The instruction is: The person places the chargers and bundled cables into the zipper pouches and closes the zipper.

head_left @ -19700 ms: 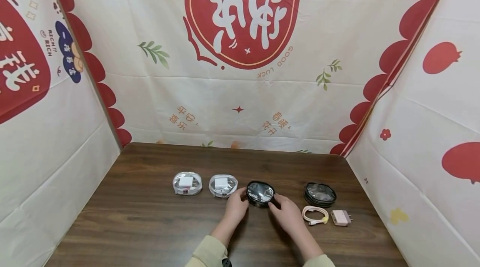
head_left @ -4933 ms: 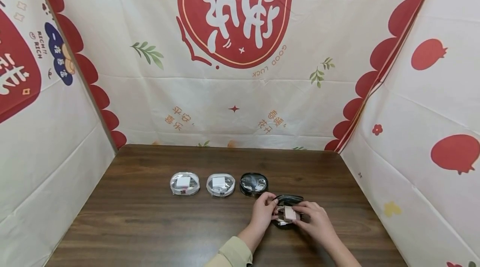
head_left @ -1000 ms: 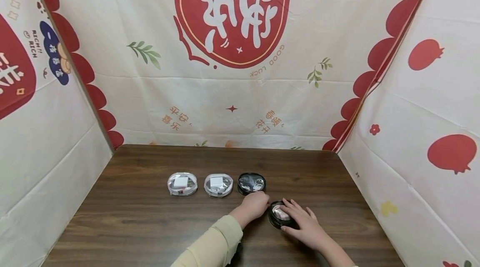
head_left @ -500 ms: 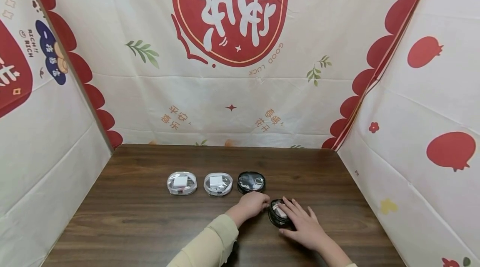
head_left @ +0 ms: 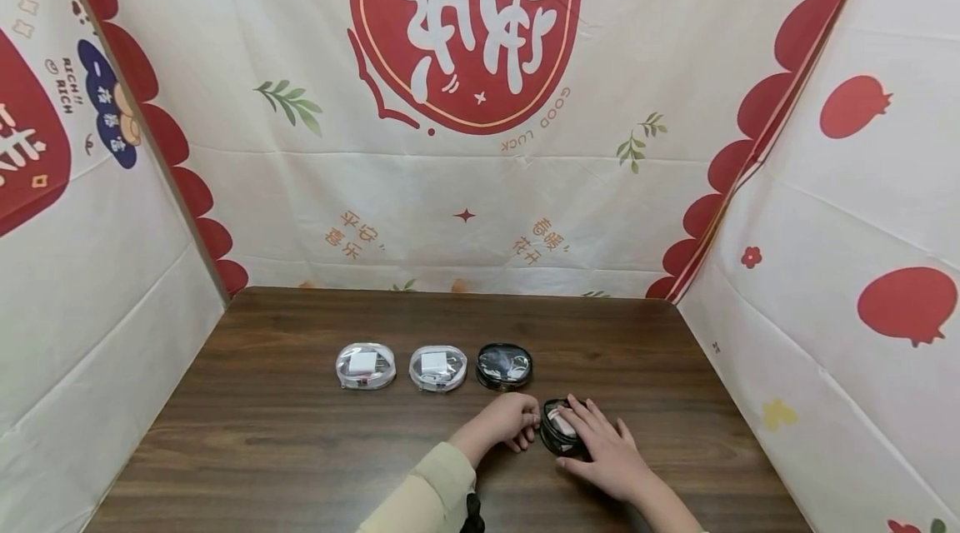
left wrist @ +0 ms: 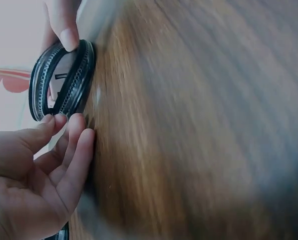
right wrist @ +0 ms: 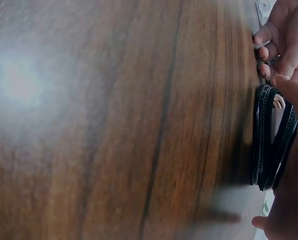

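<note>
A black-trimmed clear oval pouch (head_left: 557,426) lies on the table with its zipper gaping. Through the gap in the left wrist view show a pale charger (left wrist: 64,67) and its dark prongs; in the right wrist view a coiled pink cable (right wrist: 278,101) shows too. At the pouch's left end my left hand (head_left: 504,423) pinches the zipper pull, which is mostly hidden by thumb and fingertip. My right hand (head_left: 611,451) rests over the pouch's right part, fingers spread and fairly straight, covering much of its top.
Behind the hands a row stands on the brown wooden table (head_left: 300,450): two clear pouches (head_left: 365,384) with white chargers inside, and another black-trimmed pouch (head_left: 504,366). Patterned cloth walls (head_left: 450,183) enclose the back and both sides.
The charger and cable, earlier on the table, are now inside the black-trimmed pouch, whose lid has been folded down. Lately my left hand has shifted slightly nearer me; the right stays on the pouch.
</note>
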{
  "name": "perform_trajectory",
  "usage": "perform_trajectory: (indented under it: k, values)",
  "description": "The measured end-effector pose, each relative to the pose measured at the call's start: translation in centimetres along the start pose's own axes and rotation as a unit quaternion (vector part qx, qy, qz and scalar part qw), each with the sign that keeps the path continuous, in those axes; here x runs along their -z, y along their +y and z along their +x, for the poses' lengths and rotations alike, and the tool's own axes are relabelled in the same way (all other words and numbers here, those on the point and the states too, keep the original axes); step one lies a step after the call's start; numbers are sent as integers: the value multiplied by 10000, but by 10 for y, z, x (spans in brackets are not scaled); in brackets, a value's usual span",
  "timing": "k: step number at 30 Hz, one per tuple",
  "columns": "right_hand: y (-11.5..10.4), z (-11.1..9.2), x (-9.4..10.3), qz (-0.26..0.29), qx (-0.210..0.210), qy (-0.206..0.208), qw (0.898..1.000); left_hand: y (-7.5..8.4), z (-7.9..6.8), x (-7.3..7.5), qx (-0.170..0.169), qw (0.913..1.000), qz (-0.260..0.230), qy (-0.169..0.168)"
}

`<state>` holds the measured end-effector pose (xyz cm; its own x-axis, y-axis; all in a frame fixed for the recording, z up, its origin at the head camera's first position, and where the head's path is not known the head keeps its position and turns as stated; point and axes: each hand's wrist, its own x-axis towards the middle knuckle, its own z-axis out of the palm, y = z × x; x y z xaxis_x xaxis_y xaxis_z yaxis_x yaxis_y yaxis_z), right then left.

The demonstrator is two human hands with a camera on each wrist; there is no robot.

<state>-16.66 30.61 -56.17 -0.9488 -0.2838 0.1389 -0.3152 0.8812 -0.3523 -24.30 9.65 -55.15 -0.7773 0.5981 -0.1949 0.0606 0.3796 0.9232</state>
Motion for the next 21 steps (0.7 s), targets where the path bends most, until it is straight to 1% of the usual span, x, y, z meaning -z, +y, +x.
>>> perform_trajectory:
  k: [4, 10, 13, 17, 21]
  values:
    - [0, 0, -1, 104, -143, -24, 9998, -2, -2, -5, 47, 9994, -332, 100]
    - [-6, 1, 2, 173, -172, 24, 9997, 0, -9, -8, 14, 9983, -544, 216]
    - [-7, 1, 1, 227, -218, -35, 9995, 1, -12, -8, 17, 9978, -601, 266]
    - [-7, 1, 0, 335, -289, -65, 9990, 1, -15, -11, 184, 9972, -685, 254]
    - [-5, 0, -1, 213, -307, -19, 9993, 1, -16, -15, 411, 9957, -784, 273]
